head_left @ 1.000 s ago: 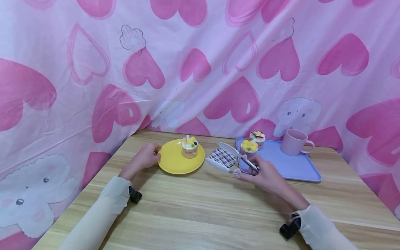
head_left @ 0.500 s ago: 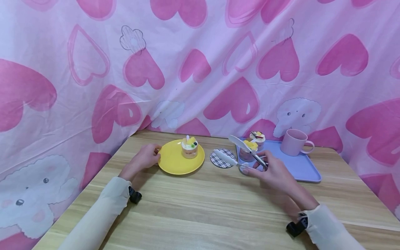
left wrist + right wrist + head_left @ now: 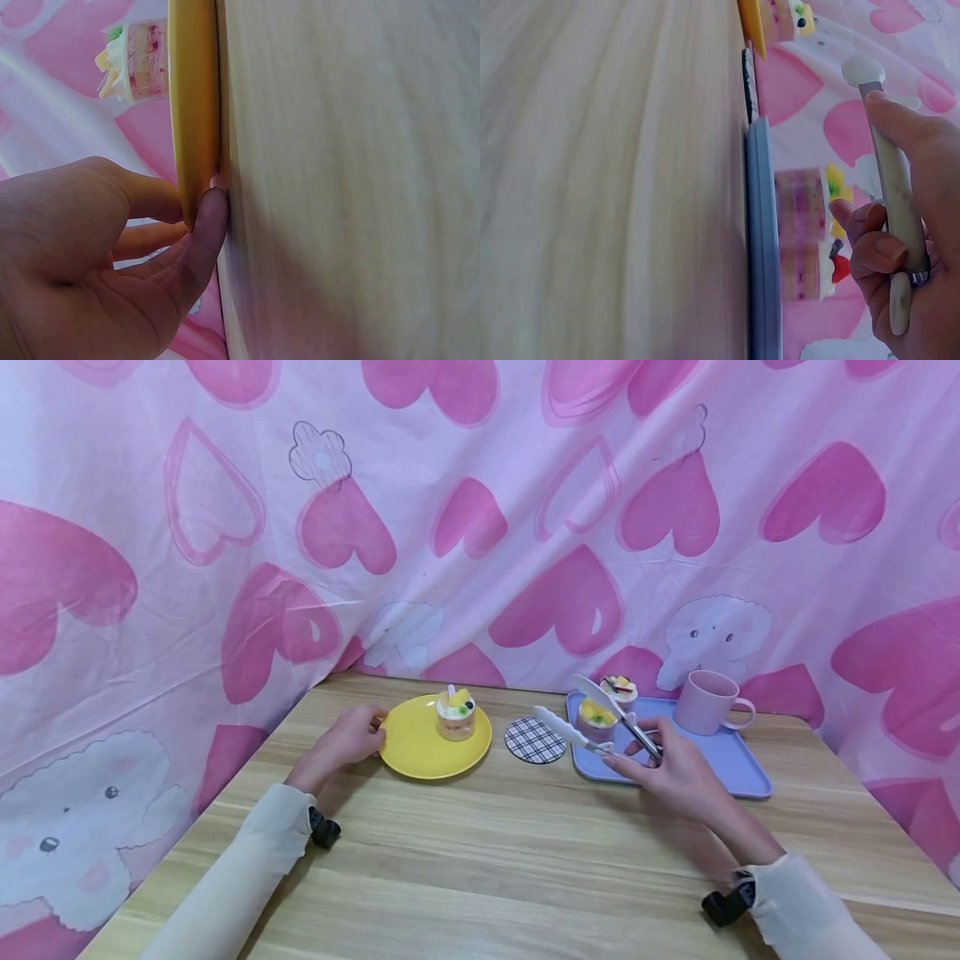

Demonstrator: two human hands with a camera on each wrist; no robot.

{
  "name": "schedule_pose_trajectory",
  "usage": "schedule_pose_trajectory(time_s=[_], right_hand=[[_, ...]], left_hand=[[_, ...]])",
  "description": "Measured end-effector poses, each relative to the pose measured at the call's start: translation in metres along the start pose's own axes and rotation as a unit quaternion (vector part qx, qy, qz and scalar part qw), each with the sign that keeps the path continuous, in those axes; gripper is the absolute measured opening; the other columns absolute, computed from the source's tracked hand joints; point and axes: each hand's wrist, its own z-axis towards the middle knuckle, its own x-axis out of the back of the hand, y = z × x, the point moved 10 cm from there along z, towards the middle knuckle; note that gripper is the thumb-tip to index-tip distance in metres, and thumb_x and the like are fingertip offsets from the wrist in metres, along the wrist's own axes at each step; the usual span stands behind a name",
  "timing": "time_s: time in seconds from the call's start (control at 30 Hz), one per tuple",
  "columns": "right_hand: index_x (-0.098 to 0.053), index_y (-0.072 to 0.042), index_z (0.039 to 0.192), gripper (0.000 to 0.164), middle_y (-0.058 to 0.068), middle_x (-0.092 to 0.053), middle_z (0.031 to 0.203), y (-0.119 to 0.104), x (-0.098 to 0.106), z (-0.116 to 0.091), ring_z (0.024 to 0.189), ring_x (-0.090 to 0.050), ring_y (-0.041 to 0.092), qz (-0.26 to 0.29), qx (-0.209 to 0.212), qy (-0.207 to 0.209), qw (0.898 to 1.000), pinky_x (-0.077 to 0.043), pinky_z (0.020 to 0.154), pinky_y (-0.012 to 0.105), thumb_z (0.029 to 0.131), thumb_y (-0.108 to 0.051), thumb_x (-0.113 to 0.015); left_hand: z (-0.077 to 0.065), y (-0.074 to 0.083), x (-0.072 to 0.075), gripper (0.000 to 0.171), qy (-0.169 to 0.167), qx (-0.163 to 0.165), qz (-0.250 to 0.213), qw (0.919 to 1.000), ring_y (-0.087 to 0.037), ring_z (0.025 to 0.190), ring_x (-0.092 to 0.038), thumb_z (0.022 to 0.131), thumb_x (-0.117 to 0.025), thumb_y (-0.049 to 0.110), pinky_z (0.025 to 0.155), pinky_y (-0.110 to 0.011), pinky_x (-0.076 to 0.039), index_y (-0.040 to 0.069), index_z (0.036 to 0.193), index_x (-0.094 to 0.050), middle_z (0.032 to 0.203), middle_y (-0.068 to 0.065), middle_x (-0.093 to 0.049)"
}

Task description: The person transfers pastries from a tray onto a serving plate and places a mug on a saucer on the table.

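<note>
In the head view my left hand (image 3: 354,732) pinches the left rim of a yellow plate (image 3: 411,743); the left wrist view shows thumb and fingers on its edge (image 3: 196,135). A dessert cup with yellow fruit (image 3: 456,717) stands on that plate. My right hand (image 3: 684,774) grips a pair of tongs (image 3: 561,727), its two arms spread apart and nothing between them. The tongs hang above the left part of a blue tray (image 3: 708,764). There, a yellow-topped dessert cup (image 3: 597,718) stands in front of another dessert cup (image 3: 619,689), partly covered by the tongs.
A pink mug (image 3: 703,702) stands on the tray's back right, handle to the right. Between plate and tray lies a round checked coaster (image 3: 535,741). Everything rests on a wooden table (image 3: 465,860), with a pink heart-patterned cloth (image 3: 465,610) hanging behind.
My right hand has carried the tongs to the right, from over the coaster to above the tray's dessert cups. My left hand and the plate have stayed in place.
</note>
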Motion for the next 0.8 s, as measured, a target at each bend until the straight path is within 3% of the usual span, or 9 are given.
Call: schedule_pose_trajectory(time_s=[0.53,0.8], right_hand=[[-0.045,-0.005,0.141,0.086,0.013,-0.072,0.113,0.023,0.025,-0.004,0.078,-0.057,0.023,-0.019,-0.019,0.037,0.999,-0.048,0.056,0.027,0.089,-0.062,-0.083],[-0.042,-0.003,0.142,0.089,0.014,-0.072,0.113,0.032,0.022,-0.004,0.079,-0.057,0.023,-0.023,-0.034,0.02,0.999,-0.047,0.055,0.027,0.089,-0.063,-0.081]], left_hand=[[0.001,-0.004,-0.002,0.047,-0.011,0.022,-0.01,0.9996,-0.029,0.106,-0.068,0.104,-0.059,0.007,0.092,-0.039,-0.065,-0.009,0.148,-0.057,0.132,-0.028,-0.069],[-0.001,-0.002,-0.002,0.048,-0.013,0.026,-0.009,0.9995,-0.029,0.108,-0.068,0.104,-0.06,0.007,0.094,-0.04,-0.065,-0.009,0.149,-0.057,0.134,-0.028,-0.069]])
